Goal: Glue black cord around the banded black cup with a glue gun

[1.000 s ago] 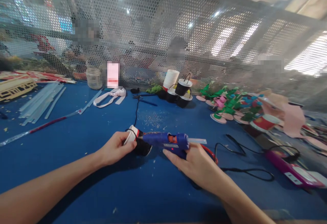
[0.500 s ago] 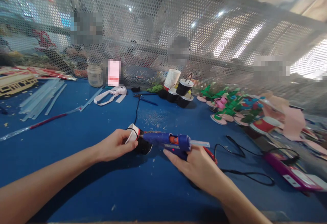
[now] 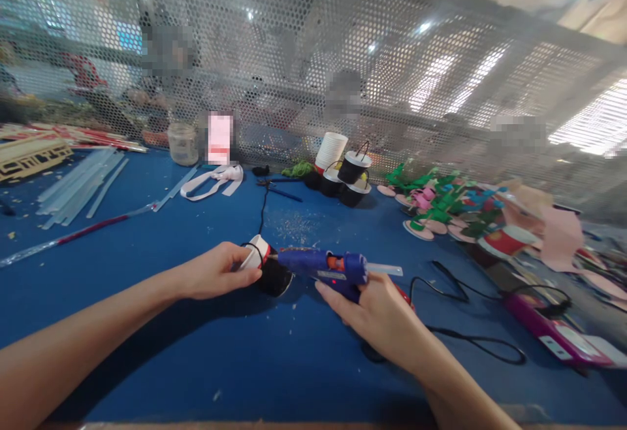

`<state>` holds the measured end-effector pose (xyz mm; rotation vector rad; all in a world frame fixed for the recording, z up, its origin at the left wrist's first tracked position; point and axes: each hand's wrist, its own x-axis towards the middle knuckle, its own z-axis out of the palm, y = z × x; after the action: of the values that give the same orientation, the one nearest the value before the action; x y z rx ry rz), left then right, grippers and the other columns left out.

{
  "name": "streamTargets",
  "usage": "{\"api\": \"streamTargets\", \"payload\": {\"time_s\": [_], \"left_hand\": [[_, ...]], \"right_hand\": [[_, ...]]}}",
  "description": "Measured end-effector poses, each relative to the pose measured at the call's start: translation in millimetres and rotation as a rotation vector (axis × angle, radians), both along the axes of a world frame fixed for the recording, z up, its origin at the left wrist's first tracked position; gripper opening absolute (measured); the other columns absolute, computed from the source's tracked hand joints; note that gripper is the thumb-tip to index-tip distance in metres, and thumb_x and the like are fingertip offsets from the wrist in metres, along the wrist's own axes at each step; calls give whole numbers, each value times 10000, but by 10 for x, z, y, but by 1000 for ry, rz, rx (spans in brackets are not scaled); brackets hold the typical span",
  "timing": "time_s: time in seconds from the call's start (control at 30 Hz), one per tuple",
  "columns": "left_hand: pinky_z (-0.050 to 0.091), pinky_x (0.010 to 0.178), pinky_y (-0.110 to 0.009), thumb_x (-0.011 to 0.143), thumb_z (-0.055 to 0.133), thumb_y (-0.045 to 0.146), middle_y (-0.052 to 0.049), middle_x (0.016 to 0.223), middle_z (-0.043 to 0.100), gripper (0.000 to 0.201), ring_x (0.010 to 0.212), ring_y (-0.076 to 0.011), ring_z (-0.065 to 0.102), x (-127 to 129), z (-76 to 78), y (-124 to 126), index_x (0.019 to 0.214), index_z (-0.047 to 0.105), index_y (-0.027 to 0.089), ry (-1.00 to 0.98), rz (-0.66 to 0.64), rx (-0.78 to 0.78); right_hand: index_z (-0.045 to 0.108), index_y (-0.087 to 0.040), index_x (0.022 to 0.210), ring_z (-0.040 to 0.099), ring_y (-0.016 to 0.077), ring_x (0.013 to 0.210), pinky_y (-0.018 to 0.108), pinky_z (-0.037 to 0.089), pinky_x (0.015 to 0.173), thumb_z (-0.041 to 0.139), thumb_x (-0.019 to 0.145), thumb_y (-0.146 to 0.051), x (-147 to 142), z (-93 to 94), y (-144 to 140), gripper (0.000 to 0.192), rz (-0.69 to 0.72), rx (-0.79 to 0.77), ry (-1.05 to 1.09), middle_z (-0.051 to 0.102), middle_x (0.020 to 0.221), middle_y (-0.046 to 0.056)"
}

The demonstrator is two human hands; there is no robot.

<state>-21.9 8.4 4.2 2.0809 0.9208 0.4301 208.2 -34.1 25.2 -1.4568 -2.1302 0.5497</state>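
Observation:
My left hand [image 3: 223, 272] grips the white rim of a small paper cup [image 3: 275, 276] that lies tilted on its side, its lower part wrapped in black. Black yarn [image 3: 263, 211] runs from the cup's rim back across the table. In my right hand [image 3: 377, 309] is a blue hot glue gun [image 3: 321, 265], fingers wrapped round its handle. Its nozzle points left, at the cup near the edge of the black wrapping; whether it touches cannot be made out. A clear glue stick [image 3: 385, 269] sticks out of the gun's back end.
Behind stand black-wrapped cups [image 3: 353, 166] and a stack of white cups [image 3: 331, 149]. Glue sticks [image 3: 81, 185] and a white ribbon [image 3: 210, 185] lie left. Pipe-cleaner figures [image 3: 435, 201], a purple power strip [image 3: 558, 332] and black cable [image 3: 482, 338] are right. A perforated metal screen [image 3: 294, 57] rises behind.
The glue gun's nozzle has shifted slightly right and up, and more of its metal tip shows. My left hand still holds the cup, nearly in the same place.

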Motion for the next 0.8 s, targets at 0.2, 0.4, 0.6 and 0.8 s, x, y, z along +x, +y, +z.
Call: {"api": "streamTargets", "payload": {"time_s": [0.2, 0.4, 0.6, 0.8], "left_hand": [[290, 533, -187, 795, 379, 326, 30, 610, 355, 279, 576, -90, 314, -5, 24, 7, 630, 464, 118, 44, -20, 19], [304, 550, -180, 803, 381, 300, 22, 625, 386, 264, 592, -90, 338, -13, 42, 12, 623, 445, 118, 43, -59, 68], [319, 561, -176, 801, 400, 305, 15, 640, 434, 267, 595, -89, 369, -32, 37, 31, 632, 470, 111, 64, -77, 101], [339, 580, -184, 802, 398, 275, 5, 657, 465, 238, 608, -95, 389, -32, 32, 38, 661, 494, 110, 43, -99, 127]], "right_hand": [[587, -178, 698, 513, 123, 431, 207, 388, 379, 498, 731, -319, 9, -3, 13, 170, 27, -21, 27, 553, 467, -16], [576, -160, 713, 477, 104, 380, 210, 387, 373, 476, 754, -318, -1, 6, 17, 192, -28, -47, 71, 561, 483, -15], [578, -169, 712, 475, 103, 363, 207, 379, 359, 484, 750, -310, -6, 21, -25, 174, -9, -88, 90, 557, 462, -23], [561, -166, 683, 455, 97, 338, 206, 367, 341, 482, 754, -313, 21, -3, 30, 181, -44, -89, 91, 536, 430, -30]]}}
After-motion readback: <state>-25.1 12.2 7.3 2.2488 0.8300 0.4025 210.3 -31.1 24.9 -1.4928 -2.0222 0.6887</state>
